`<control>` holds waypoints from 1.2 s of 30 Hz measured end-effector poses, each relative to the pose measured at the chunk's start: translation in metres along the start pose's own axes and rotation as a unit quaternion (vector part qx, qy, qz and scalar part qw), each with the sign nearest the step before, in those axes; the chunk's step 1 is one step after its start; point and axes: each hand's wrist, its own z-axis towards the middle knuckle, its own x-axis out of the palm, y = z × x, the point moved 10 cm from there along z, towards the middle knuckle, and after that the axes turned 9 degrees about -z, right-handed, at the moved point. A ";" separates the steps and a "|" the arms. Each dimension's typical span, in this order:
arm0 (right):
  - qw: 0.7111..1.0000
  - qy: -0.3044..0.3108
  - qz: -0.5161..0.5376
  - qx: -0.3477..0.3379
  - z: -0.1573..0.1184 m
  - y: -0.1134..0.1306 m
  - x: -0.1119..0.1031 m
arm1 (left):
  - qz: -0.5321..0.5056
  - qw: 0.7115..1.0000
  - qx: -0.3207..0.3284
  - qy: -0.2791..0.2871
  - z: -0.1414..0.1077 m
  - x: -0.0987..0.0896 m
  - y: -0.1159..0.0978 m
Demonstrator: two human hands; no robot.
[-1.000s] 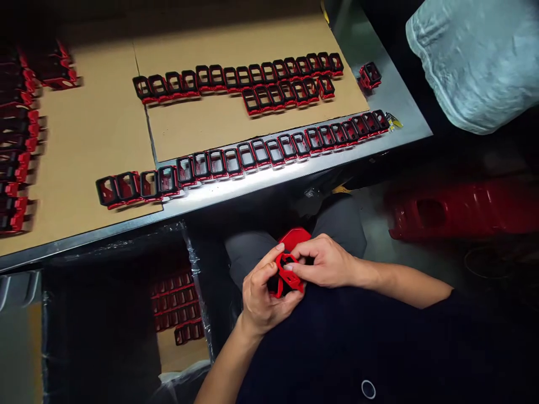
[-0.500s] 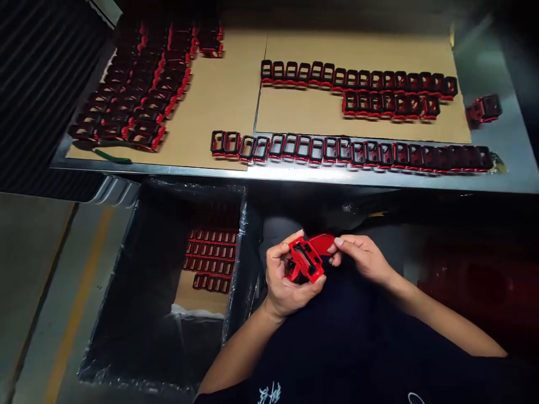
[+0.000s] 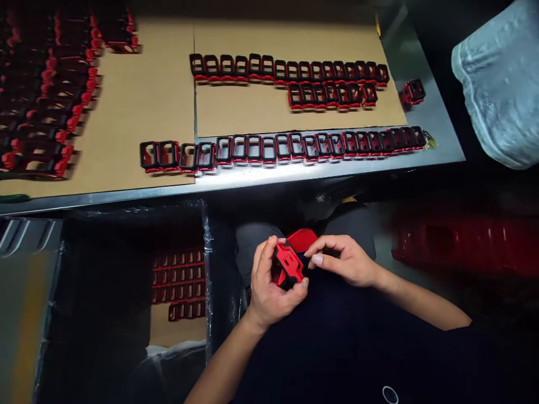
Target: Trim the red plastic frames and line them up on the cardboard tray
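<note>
My left hand [image 3: 273, 283] is closed around a red-and-black plastic part [image 3: 290, 262], with fingers on its far side and thumb at its lower right corner. A smooth, rounded red flap [image 3: 301, 240] sticks out beyond the part, up and to the right; how the two join is hidden. My right hand [image 3: 343, 261] is beside the flap, index fingertip close to its edge, thumb and fingers a little apart with nothing visible between them. Whether that fingertip touches the flap I cannot tell.
On the metal table [image 3: 446, 148] and cardboard [image 3: 160, 101] stand rows of similar red-and-black parts [image 3: 252, 147]. A plastic-lined bin [image 3: 206, 224] at lower left holds more on cardboard. A grey cloth-like cover [image 3: 501, 84] is at upper right; a large red object [image 3: 463, 241] lies below.
The view has shifted, so the table appears further left. The part has turned in my left hand, showing a flatter red face. My right hand's pinch on the flap has loosened.
</note>
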 end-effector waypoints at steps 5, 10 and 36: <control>0.990 0.032 0.112 0.072 -0.001 -0.022 0.005 | 0.166 0.981 0.004 0.101 0.008 0.025 -0.009; 0.941 0.093 0.299 0.129 -0.001 -0.050 0.022 | 0.223 0.968 0.065 0.094 0.011 0.028 -0.025; 0.948 0.175 0.186 0.192 0.015 -0.046 0.071 | 0.211 0.953 -0.118 0.181 -0.003 -0.017 0.001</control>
